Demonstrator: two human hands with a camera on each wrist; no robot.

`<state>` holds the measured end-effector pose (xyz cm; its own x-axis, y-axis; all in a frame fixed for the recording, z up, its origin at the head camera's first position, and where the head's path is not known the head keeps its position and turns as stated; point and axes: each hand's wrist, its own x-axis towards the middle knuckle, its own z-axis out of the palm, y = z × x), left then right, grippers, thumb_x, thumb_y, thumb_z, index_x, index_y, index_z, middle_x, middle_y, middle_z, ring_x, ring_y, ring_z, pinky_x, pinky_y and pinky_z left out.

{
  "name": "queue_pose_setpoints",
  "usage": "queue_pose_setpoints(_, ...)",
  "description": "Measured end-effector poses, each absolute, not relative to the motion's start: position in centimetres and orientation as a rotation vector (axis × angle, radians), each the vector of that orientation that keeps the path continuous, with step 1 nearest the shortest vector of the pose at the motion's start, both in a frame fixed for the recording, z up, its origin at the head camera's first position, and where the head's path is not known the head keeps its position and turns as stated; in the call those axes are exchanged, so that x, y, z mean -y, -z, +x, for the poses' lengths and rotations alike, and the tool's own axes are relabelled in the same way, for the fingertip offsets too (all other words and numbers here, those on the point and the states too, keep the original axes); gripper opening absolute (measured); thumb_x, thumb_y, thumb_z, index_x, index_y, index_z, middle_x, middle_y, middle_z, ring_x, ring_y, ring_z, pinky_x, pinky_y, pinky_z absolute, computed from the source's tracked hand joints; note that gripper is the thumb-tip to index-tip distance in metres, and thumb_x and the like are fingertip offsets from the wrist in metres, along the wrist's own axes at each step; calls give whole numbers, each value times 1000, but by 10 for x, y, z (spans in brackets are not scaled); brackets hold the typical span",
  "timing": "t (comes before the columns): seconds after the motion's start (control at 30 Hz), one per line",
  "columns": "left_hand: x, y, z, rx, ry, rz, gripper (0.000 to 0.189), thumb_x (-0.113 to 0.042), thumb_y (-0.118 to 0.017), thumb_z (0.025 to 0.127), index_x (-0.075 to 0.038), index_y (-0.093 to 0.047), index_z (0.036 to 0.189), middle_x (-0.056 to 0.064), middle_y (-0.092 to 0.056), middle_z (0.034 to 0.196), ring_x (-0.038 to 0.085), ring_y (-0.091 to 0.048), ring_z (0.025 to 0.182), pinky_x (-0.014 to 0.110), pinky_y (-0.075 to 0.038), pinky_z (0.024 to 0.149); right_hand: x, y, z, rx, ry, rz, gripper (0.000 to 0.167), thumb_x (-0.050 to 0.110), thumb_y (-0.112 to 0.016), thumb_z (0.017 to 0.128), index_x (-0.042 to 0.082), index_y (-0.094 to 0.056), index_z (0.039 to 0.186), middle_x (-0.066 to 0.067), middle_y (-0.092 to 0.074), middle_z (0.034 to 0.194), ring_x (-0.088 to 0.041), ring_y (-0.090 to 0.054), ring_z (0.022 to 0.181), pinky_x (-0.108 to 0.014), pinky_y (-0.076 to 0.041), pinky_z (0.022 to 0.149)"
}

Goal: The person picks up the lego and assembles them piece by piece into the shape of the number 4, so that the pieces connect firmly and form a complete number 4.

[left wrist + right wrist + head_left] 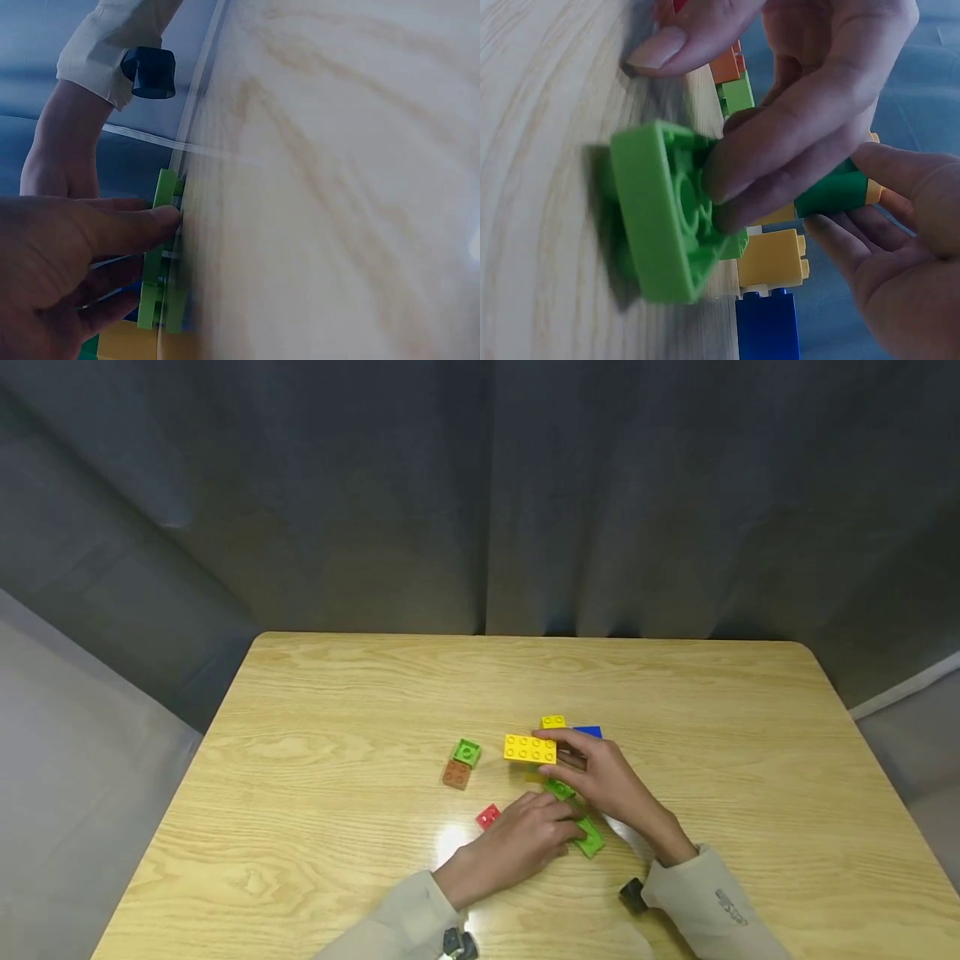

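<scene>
My right hand [611, 781] holds a yellow brick [530, 749] by its right end, above the table. In the right wrist view, a dark green brick [832, 187] sits joined under that yellow one, between the right thumb and fingers. My left hand [517, 839] reaches over a light green brick [590, 840] that lies studs down. Its fingers touch the hollow underside [686, 199], while the thumb [660, 49] stands apart from the brick. A smaller green brick [559, 788] lies between the hands.
Beyond the right hand are a small yellow brick [553, 721] and a blue brick [588, 731], partly hidden. Left of them, a green brick [467, 752] and a brown brick [456, 775] touch. A red brick [488, 816] lies beside the left hand on the wooden table [300, 777].
</scene>
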<state>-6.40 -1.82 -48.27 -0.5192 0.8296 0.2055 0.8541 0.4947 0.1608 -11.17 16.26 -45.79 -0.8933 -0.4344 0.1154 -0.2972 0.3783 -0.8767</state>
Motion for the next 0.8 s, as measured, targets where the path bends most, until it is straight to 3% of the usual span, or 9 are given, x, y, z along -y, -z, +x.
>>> queue_pose_setpoints(0.3, 17, 479, -63, 2682, 315, -1506, 29, -30, -75, 97, -20, -77, 124, -4, -69, 118, 10, -60, 108, 21, -47, 100, -163, 459, -112, -2446, 1583, -660, 47, 4, -77, 94, 3, -64, 139, -18, -59, 144, -31, -62, 126, -35, -55, 97)
queue_pose_setpoints(0.47, 20, 477, -62, 2672, 286, -1529, 24, -36, -66, 104, -21, -79, 118, -8, -68, 112, 8, -56, 102, 20, -45, 87, -162, 459, -112, -2430, 1603, -663, 47, 3, -76, 94, 2, -63, 139, -19, -59, 144, -32, -61, 127, -35, -54, 98)
queue_pose_setpoints(0.67, 29, 476, -62, 2679, 587, -1473, 16, -24, -64, 103, -14, -76, 104, -8, -66, 102, 7, -56, 98, 17, -46, 88, -162, 459, -112, -2418, 1622, -664, 47, 2, -77, 93, 2, -64, 139, -19, -59, 144, -31, -61, 127, -34, -54, 99)
queue_pose_setpoints(0.8, 41, 471, -65, 2715, 973, -1372, 13, -14, -62, 103, -8, -71, 109, -2, -69, 103, 2, -56, 86, 11, -48, 79, -163, 460, -112, -2418, 1625, -668, 48, 2, -77, 93, 2, -64, 139, -19, -60, 143, -31, -61, 128, -33, -54, 99)
